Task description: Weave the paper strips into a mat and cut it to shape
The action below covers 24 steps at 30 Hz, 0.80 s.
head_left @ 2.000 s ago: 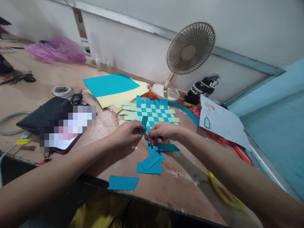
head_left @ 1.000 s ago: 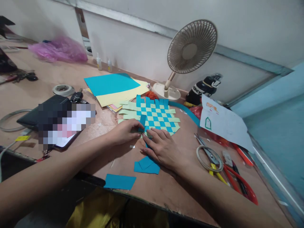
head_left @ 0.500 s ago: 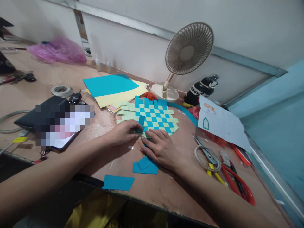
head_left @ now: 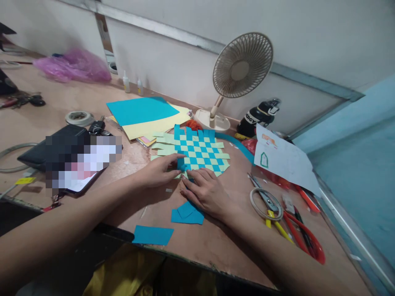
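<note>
A woven mat of blue and pale green paper strips point(head_left: 199, 150) lies on the brown table point(head_left: 92, 102). My left hand point(head_left: 157, 170) rests at the mat's near left corner, fingers stretched forward and pressing a blue strip flat. My right hand point(head_left: 205, 191) lies palm down just below the mat, fingers spread over the loose strip ends. Folded blue paper scraps point(head_left: 187, 213) stick out beneath the right hand.
A blue paper piece point(head_left: 152, 235) lies near the table edge. Blue and yellow sheets point(head_left: 145, 113) lie behind the mat, a desk fan point(head_left: 239, 70) beyond. A tape ring and scissors point(head_left: 271, 203), red pliers point(head_left: 304, 238), a white paper point(head_left: 284, 160), a wallet point(head_left: 40, 150) surround.
My right hand went from pinching at the mat's edge to lying flat on the strips. The blue strip my left hand held upright now lies flat against the mat.
</note>
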{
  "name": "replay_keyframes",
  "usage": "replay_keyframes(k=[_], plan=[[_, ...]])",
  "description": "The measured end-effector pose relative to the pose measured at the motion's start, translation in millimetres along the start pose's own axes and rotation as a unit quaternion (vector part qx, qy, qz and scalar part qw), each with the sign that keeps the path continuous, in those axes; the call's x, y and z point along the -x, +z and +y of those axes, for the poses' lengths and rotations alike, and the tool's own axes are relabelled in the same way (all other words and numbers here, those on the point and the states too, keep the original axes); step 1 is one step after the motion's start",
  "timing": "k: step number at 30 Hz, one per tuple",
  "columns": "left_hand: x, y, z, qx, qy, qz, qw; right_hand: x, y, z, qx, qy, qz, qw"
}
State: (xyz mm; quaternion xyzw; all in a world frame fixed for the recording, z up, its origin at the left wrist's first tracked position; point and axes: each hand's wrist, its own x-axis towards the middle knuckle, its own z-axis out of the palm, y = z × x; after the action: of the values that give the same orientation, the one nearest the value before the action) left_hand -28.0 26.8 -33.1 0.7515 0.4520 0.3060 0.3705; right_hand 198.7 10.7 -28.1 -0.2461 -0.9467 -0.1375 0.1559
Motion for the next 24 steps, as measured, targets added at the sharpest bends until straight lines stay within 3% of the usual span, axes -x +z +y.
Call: replay_keyframes(k=[3, 7, 16, 24], plan=[[5.0, -6.0, 13.9, 0.041, -0.044, 0.008, 0.998, 0.1, 1.4, 1.5, -0.013, 0.005, 0.003, 1.0], [10.9, -12.3, 26.4, 0.067, -0.033, 0.017, 0.997, 0.7, 1.4, 4.6, -0.046, 0.005, -0.006, 0.999], [-3.3, 1.7, -7.4, 0.017, -0.014, -0.009, 1.0, 1.6, -2.5, 8.6, -0.059, 0.009, -0.036, 0.998], [-2.2, 1.1, -9.4, -0.013, 0.01, -0.009, 1.0, 2.3, -3.8, 11.5, -0.081, 0.005, -0.038, 0.996]])
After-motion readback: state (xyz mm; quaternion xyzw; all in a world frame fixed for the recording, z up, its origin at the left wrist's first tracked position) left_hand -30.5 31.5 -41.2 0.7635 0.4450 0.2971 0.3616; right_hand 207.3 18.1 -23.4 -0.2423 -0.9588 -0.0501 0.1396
